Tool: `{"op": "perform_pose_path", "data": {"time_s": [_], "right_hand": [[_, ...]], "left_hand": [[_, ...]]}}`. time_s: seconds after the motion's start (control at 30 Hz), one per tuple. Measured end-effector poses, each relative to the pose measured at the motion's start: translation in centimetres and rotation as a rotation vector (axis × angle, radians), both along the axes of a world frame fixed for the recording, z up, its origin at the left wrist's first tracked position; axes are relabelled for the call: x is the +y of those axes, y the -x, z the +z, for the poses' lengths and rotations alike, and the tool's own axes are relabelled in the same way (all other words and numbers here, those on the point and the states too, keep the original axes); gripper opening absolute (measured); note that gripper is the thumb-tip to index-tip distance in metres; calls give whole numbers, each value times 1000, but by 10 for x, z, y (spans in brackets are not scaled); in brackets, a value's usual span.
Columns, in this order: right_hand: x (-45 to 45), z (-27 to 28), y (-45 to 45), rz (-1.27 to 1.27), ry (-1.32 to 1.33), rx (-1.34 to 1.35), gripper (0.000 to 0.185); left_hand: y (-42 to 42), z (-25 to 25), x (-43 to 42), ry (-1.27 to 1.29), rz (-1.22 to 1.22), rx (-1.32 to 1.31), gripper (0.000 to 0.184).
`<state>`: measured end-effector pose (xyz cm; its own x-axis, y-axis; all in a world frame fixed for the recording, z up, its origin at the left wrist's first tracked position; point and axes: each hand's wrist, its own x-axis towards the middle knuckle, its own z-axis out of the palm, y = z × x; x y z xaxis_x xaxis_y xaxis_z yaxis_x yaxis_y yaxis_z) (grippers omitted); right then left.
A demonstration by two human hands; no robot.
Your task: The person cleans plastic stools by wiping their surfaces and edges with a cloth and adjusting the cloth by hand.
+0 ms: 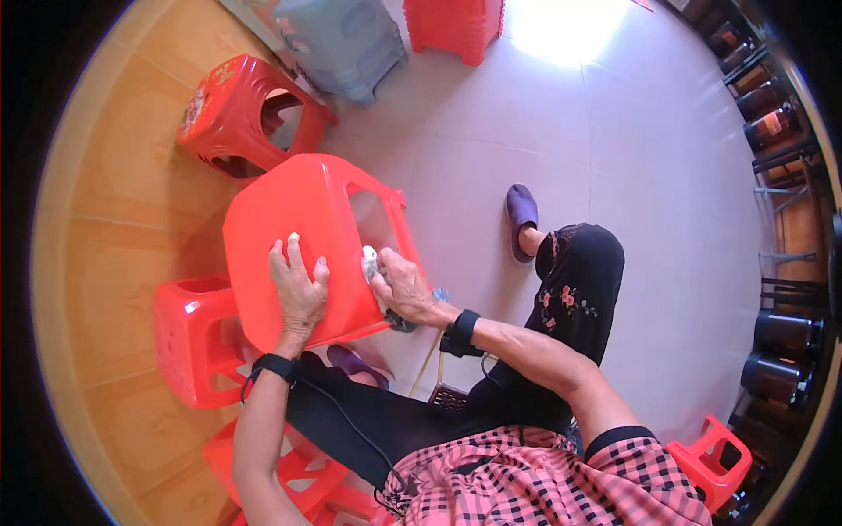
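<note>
A red stool [281, 206] is held in front of the body, near the left-hand wall [123, 263]. Its seat is pressed by the left hand [301, 289], laid palm down with fingers spread. A whitish cloth [369, 261] is gripped by the curled fingers of the right hand [406, 287] against the side edge. The stool is judged light, stiff plastic, smooth and slippery if wet; the seat rim or leg frame is judged the best hold. The floor [667, 219] is pale, glossy tile; stacked grey-blue stools [342, 44] are seen beyond.
</note>
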<state>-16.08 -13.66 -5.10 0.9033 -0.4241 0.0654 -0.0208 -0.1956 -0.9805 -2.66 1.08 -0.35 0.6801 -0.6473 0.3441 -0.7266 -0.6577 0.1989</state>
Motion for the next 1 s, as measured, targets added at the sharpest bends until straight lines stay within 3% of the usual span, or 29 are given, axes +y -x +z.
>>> {"op": "perform_pose_path", "data": {"time_s": [0.13, 0.43, 0.67, 0.9, 1.0], "right_hand": [[-34, 13, -63, -72, 193, -244, 17], [-78, -25, -177, -263, 154, 242, 27], [-103, -65, -186, -143, 286, 442, 31], [-100, -126, -170, -211, 212, 520, 25], [-100, -150, -145, -119, 253, 530, 23]], "left_hand": [[4, 6, -1, -15, 3, 13, 60], [8, 12, -5, -35, 19, 80, 61], [10, 17, -5, -67, 29, 130, 61], [11, 20, -6, -91, 30, 137, 58], [12, 20, -7, -95, 35, 122, 56]]}}
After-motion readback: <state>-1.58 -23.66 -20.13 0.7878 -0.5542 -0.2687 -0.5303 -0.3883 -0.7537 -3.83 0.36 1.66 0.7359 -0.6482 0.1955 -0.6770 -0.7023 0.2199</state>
